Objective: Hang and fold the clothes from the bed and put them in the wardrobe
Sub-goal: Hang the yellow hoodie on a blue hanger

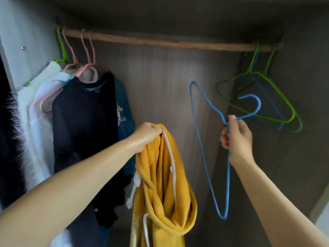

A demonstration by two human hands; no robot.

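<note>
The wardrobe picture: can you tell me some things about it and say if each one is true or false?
1. The left hand grips a yellow garment. True.
2. The right hand holds a pink hanger. False: it holds a blue hanger.
3. The blue hanger hangs on the wooden rail. False: it is off the rail, in the hand.
4. Empty green hangers hang at the rail's right end. True.
5. A dark sweater hangs at the left. True.

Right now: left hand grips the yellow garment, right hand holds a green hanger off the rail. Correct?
Not quite. In the head view, the hanger in the right hand is blue, not green; the green hangers hang on the rail. The rest stands: the left hand grips the yellow garment.
</note>
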